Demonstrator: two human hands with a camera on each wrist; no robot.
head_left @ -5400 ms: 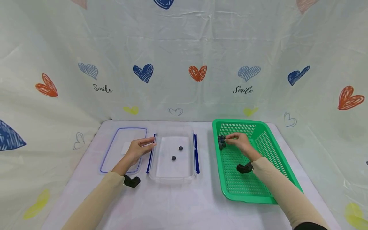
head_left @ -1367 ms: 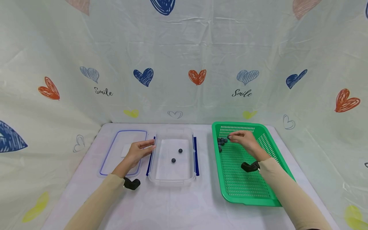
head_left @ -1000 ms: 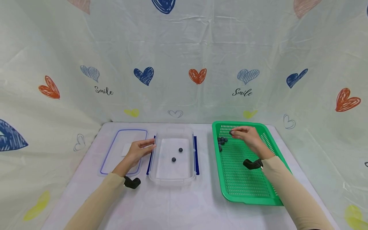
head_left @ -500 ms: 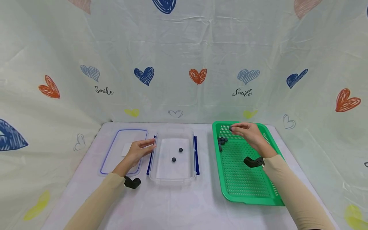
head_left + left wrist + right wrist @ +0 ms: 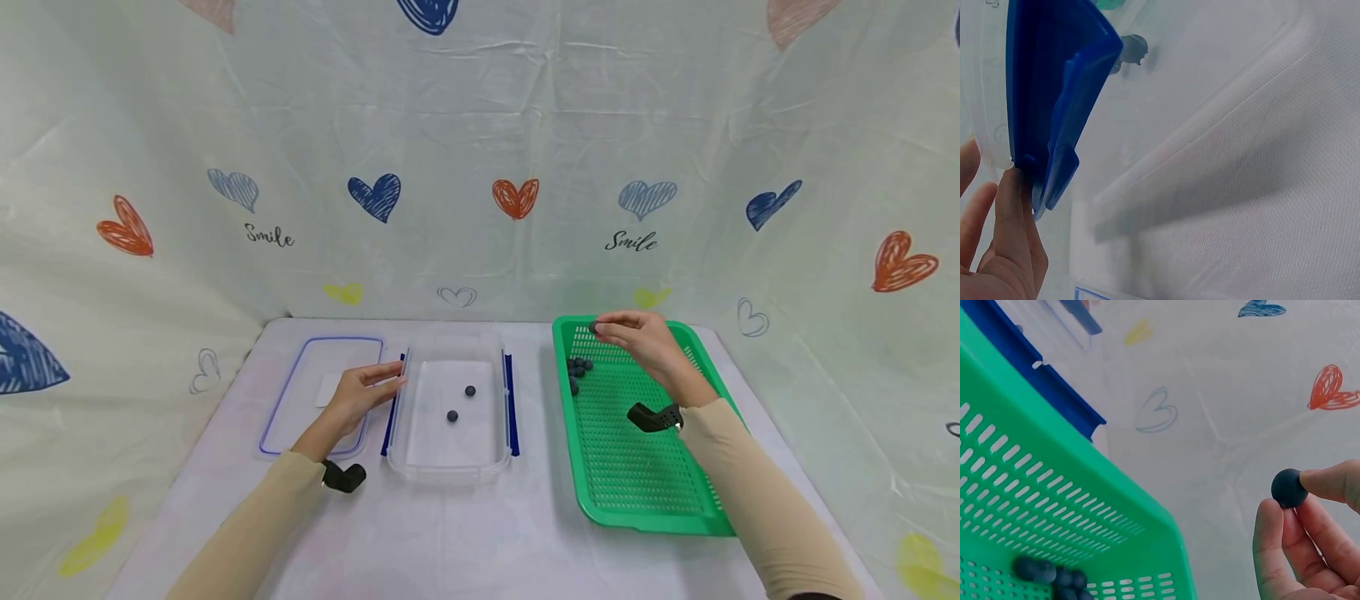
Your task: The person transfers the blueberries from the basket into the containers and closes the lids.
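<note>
Above the far left part of the green basket (image 5: 628, 517), my right hand (image 5: 648, 346) pinches one blueberry (image 5: 1289, 488) between thumb and fingertips. Several more blueberries (image 5: 577, 368) lie in a cluster against the basket's left wall. My left hand (image 5: 358, 400) touches the left side of the clear plastic container (image 5: 450, 473) with fairly straight fingers. In the left wrist view, its fingertips meet the blue side latch (image 5: 1063, 94), which hangs folded down. Two blueberries sit apart inside the container, one nearer (image 5: 452, 416) and one farther back (image 5: 470, 391).
The container's clear lid with a blue seal (image 5: 330, 338) lies flat at the left, partly under my left hand. A second blue latch (image 5: 512, 406) hangs on the container's right side. A heart-printed sheet (image 5: 450, 125) rises behind the table.
My right hand has picked a blueberry from the cluster, lifted it above the basket, and lately shifted slightly left with it. The left hand stays put; the container still holds two blueberries.
</note>
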